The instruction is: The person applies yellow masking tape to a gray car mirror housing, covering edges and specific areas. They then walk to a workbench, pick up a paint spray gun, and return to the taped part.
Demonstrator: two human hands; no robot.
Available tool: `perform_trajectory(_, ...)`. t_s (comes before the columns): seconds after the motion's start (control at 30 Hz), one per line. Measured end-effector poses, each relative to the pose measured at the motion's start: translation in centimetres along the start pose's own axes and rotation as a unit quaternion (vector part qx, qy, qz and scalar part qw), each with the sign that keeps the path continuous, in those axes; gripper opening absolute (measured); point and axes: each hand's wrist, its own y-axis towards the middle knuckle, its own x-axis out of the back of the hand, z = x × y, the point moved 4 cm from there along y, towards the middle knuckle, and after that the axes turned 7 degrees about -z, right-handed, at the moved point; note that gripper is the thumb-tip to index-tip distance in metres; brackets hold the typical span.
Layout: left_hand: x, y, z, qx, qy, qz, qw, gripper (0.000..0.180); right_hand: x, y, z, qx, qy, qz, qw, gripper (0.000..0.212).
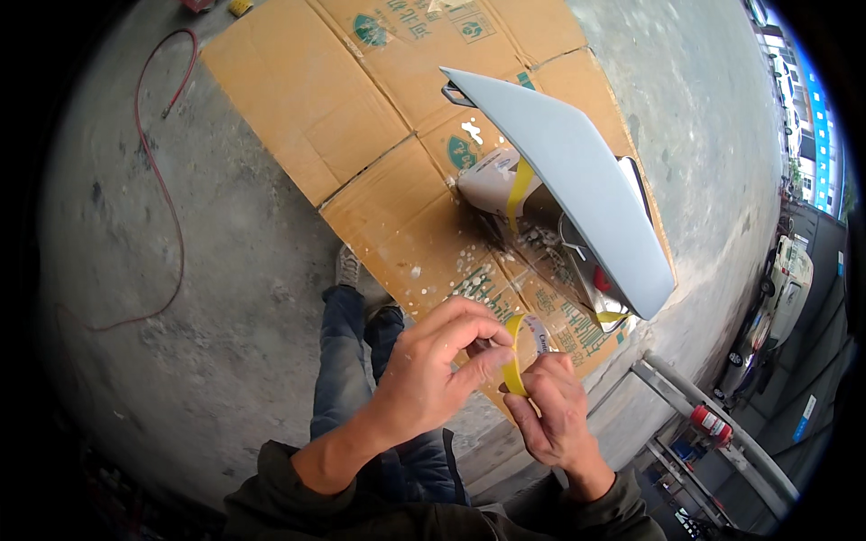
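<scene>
Between my hands is a roll of yellow tape point(514, 361). My right hand point(552, 406) grips the roll at its lower side. With thumb and fingers closed, my left hand point(446, 356) pinches the roll's upper left edge; whether a tape end is lifted there I cannot tell. Beyond the hands, a long grey panel point(568, 171) with a pointed end stands raised at a slant. Under it sits a rounded white part point(492, 176) crossed by a yellow tape strip point(520, 194). Another bit of yellow tape point(612, 316) shows near the panel's lower end.
Flattened cardboard point(307, 117) with white paint spots lies on the concrete floor point(244, 361). A thin red hose point(167, 189) curls at the left. To the right are a metal frame point(722, 433), a red cylinder point(711, 426) and parked vehicles point(785, 298).
</scene>
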Motion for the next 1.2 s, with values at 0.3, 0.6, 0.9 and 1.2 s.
perform_trajectory(0.3,0.0,-1.5,-1.0,-0.084,0.036,0.053,0.994,0.009,-0.1,-1.9,-0.6,-0.199,0.085,-0.039,0.976,0.047)
perform_trajectory(0.6,-0.5,-1.5,-0.5,-0.073,0.021,0.034,0.997,0.02,-0.7,-1.8,-1.0,-0.234,0.115,-0.063,0.963,0.034)
perform_trajectory(0.9,-0.6,-1.9,-2.7,-0.148,0.062,-0.014,0.987,0.018,-1.0,-2.7,-1.8,-0.272,0.211,-0.129,0.93,0.015)
perform_trajectory(1.2,-0.4,2.1,-0.5,0.073,-0.337,-0.139,0.928,0.03,-0.3,-1.4,-1.0,-0.185,0.1,-0.305,0.929,0.021)
